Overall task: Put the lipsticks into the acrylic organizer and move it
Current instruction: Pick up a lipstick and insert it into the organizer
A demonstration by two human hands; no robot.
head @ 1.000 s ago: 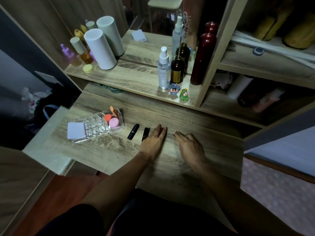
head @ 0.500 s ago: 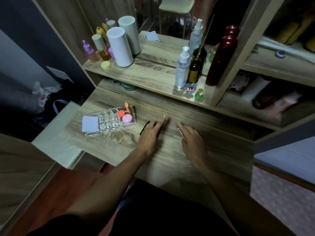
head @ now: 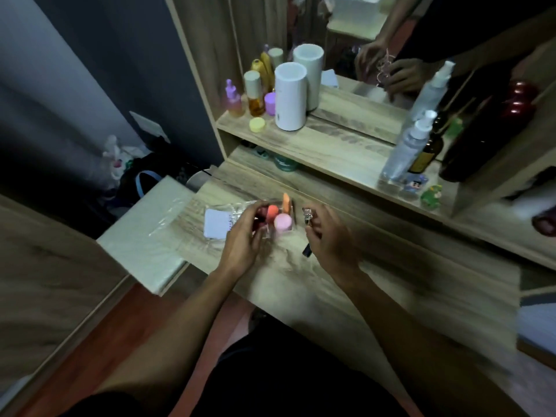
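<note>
The clear acrylic organizer [head: 237, 209] lies on the wooden desk [head: 301, 284], with a white pad [head: 216, 223], an orange sponge [head: 273, 212] and a pink sponge [head: 283, 223] in it. My left hand [head: 242, 240] hovers over the organizer, fingers closed on a dark lipstick [head: 261, 214] above its compartments. My right hand [head: 329, 236] is just right of the organizer, pinching a small silver-topped lipstick [head: 307, 213] at its fingertips. A black lipstick end [head: 307, 250] shows under that hand's thumb; blur hides whether it is held or lying on the desk.
A raised shelf behind the desk carries a white cylinder [head: 290, 96], small bottles [head: 254, 94], a spray bottle [head: 404, 152], a dark red bottle [head: 469, 145] and two figurines [head: 430, 194]. A mirror stands behind them. A pale stool [head: 144, 236] abuts the desk's left edge.
Both hands lifted off the desk. The left hand took up a dark lipstick and moved left over the organizer; the right hand rose with the silver-topped one. The camera swung left.
</note>
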